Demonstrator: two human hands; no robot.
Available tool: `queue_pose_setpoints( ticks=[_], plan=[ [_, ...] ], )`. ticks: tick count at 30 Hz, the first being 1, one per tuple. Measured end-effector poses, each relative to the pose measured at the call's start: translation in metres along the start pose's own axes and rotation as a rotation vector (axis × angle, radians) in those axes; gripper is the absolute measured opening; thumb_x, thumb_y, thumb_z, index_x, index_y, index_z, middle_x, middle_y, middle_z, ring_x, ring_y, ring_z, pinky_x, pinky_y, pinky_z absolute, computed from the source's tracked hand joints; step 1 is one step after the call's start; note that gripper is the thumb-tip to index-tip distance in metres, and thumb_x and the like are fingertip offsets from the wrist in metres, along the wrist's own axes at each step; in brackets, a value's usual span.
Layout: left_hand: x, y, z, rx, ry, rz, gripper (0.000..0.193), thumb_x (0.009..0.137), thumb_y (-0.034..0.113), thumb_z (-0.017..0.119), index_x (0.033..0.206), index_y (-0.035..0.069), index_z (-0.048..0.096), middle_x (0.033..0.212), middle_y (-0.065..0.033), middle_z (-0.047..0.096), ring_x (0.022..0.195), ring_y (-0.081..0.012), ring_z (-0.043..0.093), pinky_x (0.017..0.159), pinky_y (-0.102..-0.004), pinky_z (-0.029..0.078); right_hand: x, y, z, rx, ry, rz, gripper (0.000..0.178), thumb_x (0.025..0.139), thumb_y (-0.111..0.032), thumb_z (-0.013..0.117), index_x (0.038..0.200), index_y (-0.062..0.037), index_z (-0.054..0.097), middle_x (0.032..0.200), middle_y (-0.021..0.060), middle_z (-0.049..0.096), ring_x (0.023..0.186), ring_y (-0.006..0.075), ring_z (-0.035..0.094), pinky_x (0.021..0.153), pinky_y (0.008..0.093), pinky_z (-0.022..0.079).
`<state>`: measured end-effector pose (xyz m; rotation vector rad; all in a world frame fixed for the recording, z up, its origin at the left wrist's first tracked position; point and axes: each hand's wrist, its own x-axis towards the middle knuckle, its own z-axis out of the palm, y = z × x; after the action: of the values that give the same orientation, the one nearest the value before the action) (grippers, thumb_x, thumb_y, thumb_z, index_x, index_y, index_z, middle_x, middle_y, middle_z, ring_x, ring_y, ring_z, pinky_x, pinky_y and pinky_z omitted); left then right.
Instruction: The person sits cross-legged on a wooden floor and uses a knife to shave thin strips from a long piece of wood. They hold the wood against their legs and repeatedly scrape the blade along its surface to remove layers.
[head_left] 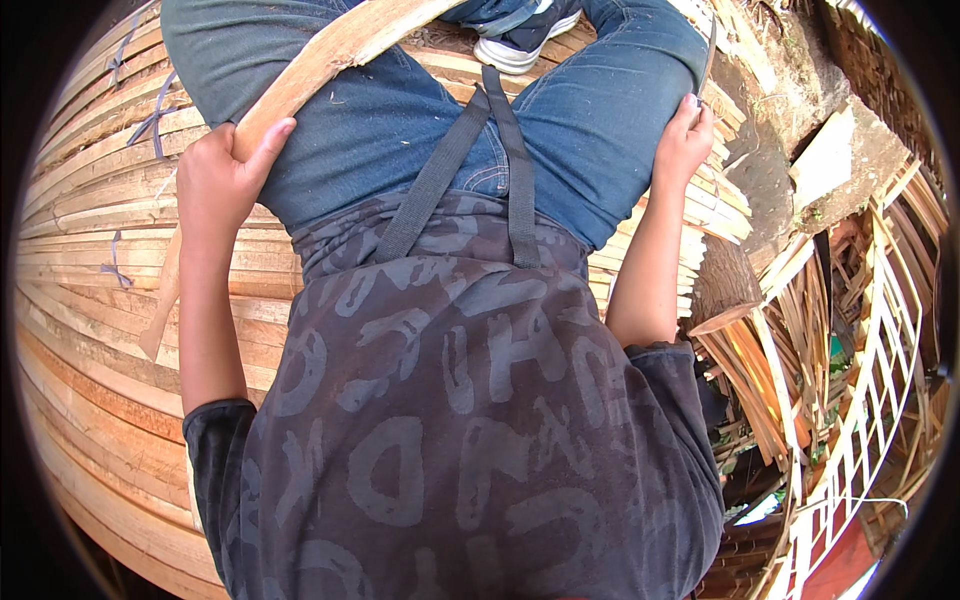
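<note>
My left hand (222,172) is wrapped round a long, curved strip of pale wood (335,48), with the thumb lying along it. The strip slants up and right across my left thigh, and its other end passes below the hand beside my left forearm. Beside my right knee, my right hand (685,145) is closed with its fingers curled. A thin dark blade (711,50), seen nearly edge-on, rises from that hand along the outside of the knee. Its handle is hidden in my fingers.
I sit on stacked, bundled wooden slats (80,210), some tied with dark bands (155,122). A cut log (728,290), a stone block (850,165) and piled wood strips (755,385) lie at the right, near a pale lattice (870,400). A shoe (525,40) shows between my legs.
</note>
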<state>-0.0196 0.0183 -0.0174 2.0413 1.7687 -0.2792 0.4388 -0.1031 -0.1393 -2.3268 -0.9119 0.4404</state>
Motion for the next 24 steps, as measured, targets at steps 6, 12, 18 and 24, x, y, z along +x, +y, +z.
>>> queue_pose_setpoints(
  ticks=[6,12,18,24],
  plan=[
    [-0.005,0.003,0.003,0.08,0.061,-0.026,0.075,0.076,0.067,0.071,0.055,-0.002,0.053,0.051,-0.0212,0.053,0.048,-0.0371,0.056,0.05,-0.0434,0.044,0.023,-0.031,0.005,-0.033,-0.13,-0.21,0.029,0.099,-0.027,0.058,0.1,0.0011,0.064,0.078,0.0209,0.065,0.069,0.0324,0.063,0.066,0.0398,0.049],
    [-0.006,0.007,0.005,0.055,0.101,-0.041,0.073,0.075,0.067,0.072,0.055,0.0,0.054,0.048,-0.0185,0.05,0.046,-0.0365,0.055,0.048,-0.0422,0.044,0.023,-0.03,0.014,-0.166,-0.122,-0.249,0.029,0.096,-0.031,0.061,0.101,-0.0034,0.066,0.08,0.0206,0.067,0.075,0.0355,0.065,0.068,0.0415,0.051],
    [-0.006,0.004,0.007,0.055,0.177,0.042,0.071,0.072,0.065,0.075,0.053,0.001,0.052,0.046,-0.0155,0.049,0.044,-0.0339,0.054,0.046,-0.0396,0.043,0.026,-0.026,0.016,-0.177,-0.113,-0.243,0.031,0.095,-0.034,0.062,0.102,-0.004,0.066,0.084,0.0237,0.069,0.08,0.042,0.068,0.071,0.0458,0.053],
    [-0.01,0.008,0.012,-0.05,0.242,0.085,0.063,0.073,0.052,0.082,0.054,0.0,0.052,0.045,-0.0128,0.04,0.04,-0.0243,0.038,0.044,-0.0349,0.036,0.023,-0.032,0.014,-0.153,-0.095,-0.238,0.029,0.097,-0.031,0.06,0.102,-0.0024,0.065,0.082,0.022,0.068,0.076,0.0393,0.067,0.069,0.0424,0.051]
  ],
)
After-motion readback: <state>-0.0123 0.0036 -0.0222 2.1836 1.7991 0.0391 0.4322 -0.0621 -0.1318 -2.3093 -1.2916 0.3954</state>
